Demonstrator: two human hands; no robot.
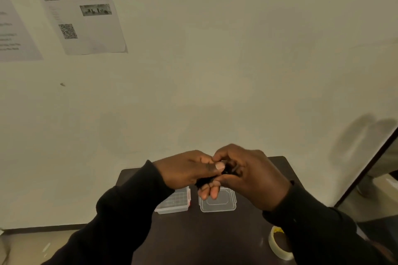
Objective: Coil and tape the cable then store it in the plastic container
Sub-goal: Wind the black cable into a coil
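Observation:
Both hands meet above the dark table [215,234], holding a small bundle of black cable [228,170] between them. My left hand [189,170] grips the bundle from the left, thumb on top. My right hand [247,174] closes over it from the right and hides most of it. Under the hands sits a clear plastic container [174,202], and its clear lid [217,202] lies to the right of it. A roll of clear tape [279,243] lies flat near the table's right front, partly behind my right sleeve.
The table stands against a pale wall with printed sheets [79,8] stuck at the upper left. A dark slanted edge [366,170] runs down at the right, with floor beyond it. Floor also shows at the lower left.

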